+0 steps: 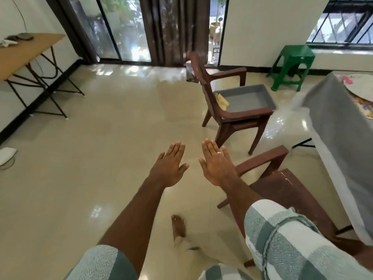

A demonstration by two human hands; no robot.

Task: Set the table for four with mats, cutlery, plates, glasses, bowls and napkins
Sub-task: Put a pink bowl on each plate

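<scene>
Left hand [170,165] and right hand [217,162] are hovering flat above the floor, fingers straight and together, each holding nothing; likely a start pose, palms shown to camera. Beside the right arm, a near brown chair [282,178] is standing by the table [341,126], which is wearing a grey cloth. A patterned mat [361,91] is lying at the table's far edge. Farther off, a grey tray [247,98] is resting on a second chair [228,116], probably staged as supply; it is holding something yellow, unidentifiable. A green stool [292,63] is standing by the wall.
</scene>
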